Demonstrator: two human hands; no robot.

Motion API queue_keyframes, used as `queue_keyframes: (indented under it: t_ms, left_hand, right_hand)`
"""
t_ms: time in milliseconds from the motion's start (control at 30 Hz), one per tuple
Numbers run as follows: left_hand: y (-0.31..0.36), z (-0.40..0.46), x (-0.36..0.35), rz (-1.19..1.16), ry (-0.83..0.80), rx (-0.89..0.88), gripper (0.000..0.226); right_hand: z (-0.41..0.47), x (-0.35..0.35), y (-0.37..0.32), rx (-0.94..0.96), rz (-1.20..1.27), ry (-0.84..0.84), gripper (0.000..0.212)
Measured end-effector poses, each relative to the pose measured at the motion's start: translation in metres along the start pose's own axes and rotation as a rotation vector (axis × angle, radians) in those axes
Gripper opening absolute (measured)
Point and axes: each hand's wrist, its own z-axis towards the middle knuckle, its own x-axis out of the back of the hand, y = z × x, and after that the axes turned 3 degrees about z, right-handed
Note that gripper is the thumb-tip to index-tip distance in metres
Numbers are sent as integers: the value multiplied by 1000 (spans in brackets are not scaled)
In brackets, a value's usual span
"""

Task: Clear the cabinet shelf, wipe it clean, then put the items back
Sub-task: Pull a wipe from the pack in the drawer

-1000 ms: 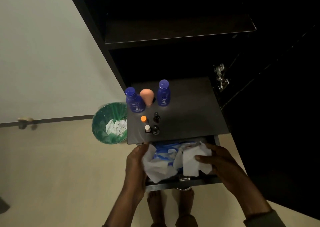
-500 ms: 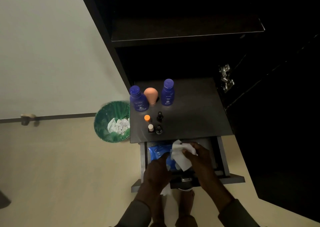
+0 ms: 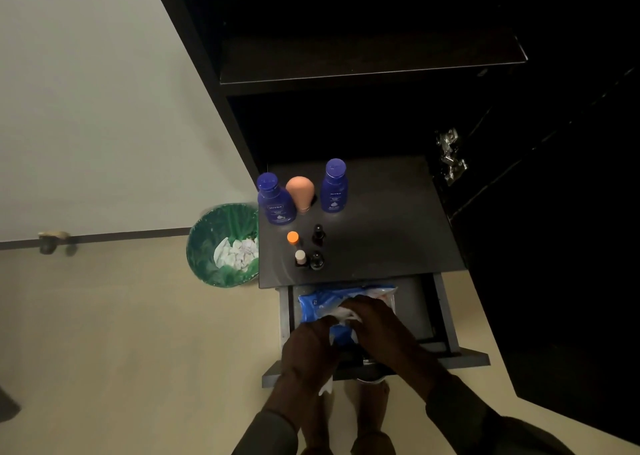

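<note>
Both hands are down in the open drawer [image 3: 446, 330] at 6 o'clock, below the shelf [image 3: 391, 232]. My left hand [image 3: 306, 354] is curled shut on a white wipe [image 3: 325, 389], a corner of which pokes out under the palm. My right hand [image 3: 377, 323] pinches another bit of white tissue [image 3: 343, 314] over the blue wipes pack [image 3: 317, 304], which lies flat in the drawer.

The wipe looks thin, limp and probably damp; I judge it near weightless and easy to tear, so I'd bunch it into the palm rather than hold an edge. The pack is soft plastic, likely slippery; pinning it flat with one hand while pulling should stop it lifting.

The shelf is not cleared yet. At its 9 o'clock side stand two blue lotion bottles [image 3: 275, 201], [image 3: 334, 186] with a peach bulb-shaped thing [image 3: 300, 193] between them. In front of them sit four small vials: orange cap [image 3: 293, 237], white cap [image 3: 300, 257], two black [image 3: 318, 234], [image 3: 317, 259]. The bottles look like rigid smooth plastic, moderate weight; take them round the waist. The vials are tiny, possibly glass, tip-prone; pinch at the cap.

A green bin [image 3: 207, 246] holding used tissues stands on the floor, just beside the shelf's left edge.
</note>
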Motion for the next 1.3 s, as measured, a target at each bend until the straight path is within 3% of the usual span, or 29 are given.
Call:
queue_keyframes:
  t_ms: [167,267,333,400,433,600,667,767,833,967,1000,1100,1200,1300]
  left_hand:
    - [2,2,-3,10,13,-5,40]
    - [2,1,-5,9,19,-10,29]
    - [0,1,-6,8,23,-16,30]
    - [-1,0,-7,4,31,-3,34]
    - [-2,0,-7,-9,31,7,36]
    - [-3,2,-6,-2,1,-10,37]
    - [-2,3,-7,-5,0,-12,36]
    - [-4,4,-9,11,12,-22,38]
    - [-5,4,-10,-8,16,-8,39]
    - [-7,5,-11,-45,-7,41,37]
    - [-7,5,-11,-39,-9,38,36]
    - [-6,6,-10,-25,2,13,35]
    - [-5,5,-8,0,-5,6,39]
    - [-4,5,-7,25,-6,-15,34]
  right_hand:
    - [17,5,-23,-31,-496,-230,59]
    - [24,-6,-30,-94,-550,-253,73]
    - [25,-15,-27,-97,-510,-122,61]
    - [28,-15,-27,-75,-512,42,33]
    - [28,-11,-28,-86,-520,39,26]
    - [31,-2,-21,-104,-477,-128,34]
    - [28,-5,-25,-133,-512,-80,32]
    - [21,-9,-29,-91,-424,171,24]
    - [16,-12,-26,-56,-382,206,33]
    - [4,-20,-22,-31,-370,160,87]
    - [0,-21,-21,-15,-419,160,83]
    - [2,-14,-20,-17,-375,52,32]
    - [4,-6,-19,-75,-374,-97,34]
    - [2,-2,-23,-15,-351,-15,31]
